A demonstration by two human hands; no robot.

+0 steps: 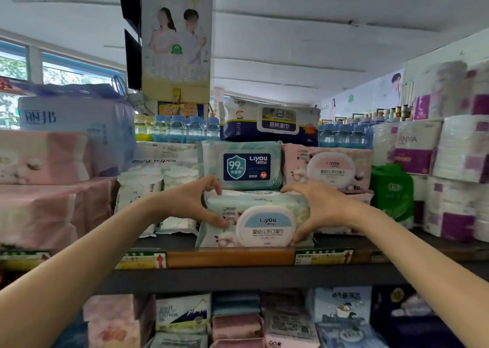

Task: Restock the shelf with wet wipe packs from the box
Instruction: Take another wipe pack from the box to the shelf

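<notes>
Wet wipe pack [264,223] with round white lid, standing at front lip of shelf [238,279], right above orange price strip [230,258]. Gripped at both ends: left hand [190,204] curled round left edge, thumb on front face, fingers over top corner; right hand [315,210] wrapped round right edge, thumb low by lid. Both hands closed on same pack, nothing else held.

Tight fit on every side. Directly above, teal pack [246,166] with blue shield label, touching top of held pack. Right of that, pink lidded pack [330,170], another pink one beneath it, mostly hidden by right hand. Left, white baby wipes packs [156,178] stacked just beside left hand; exact count unclear. Bare dark shelf board showing only in narrow strips at front, either side of held pack.

Farther left, two large pink tissue bundles [45,189] piled up. On top at back, one big navy-and-white kitchen wipes pack [270,122], flanked by rows of blue-capped water bottles [185,128], too many and too blurred to count. Right end: green pack [391,191], then wrapped toilet rolls [455,162] with purple print.

Lower shelf crowded with more soft packs, blurred. Box not in view.
</notes>
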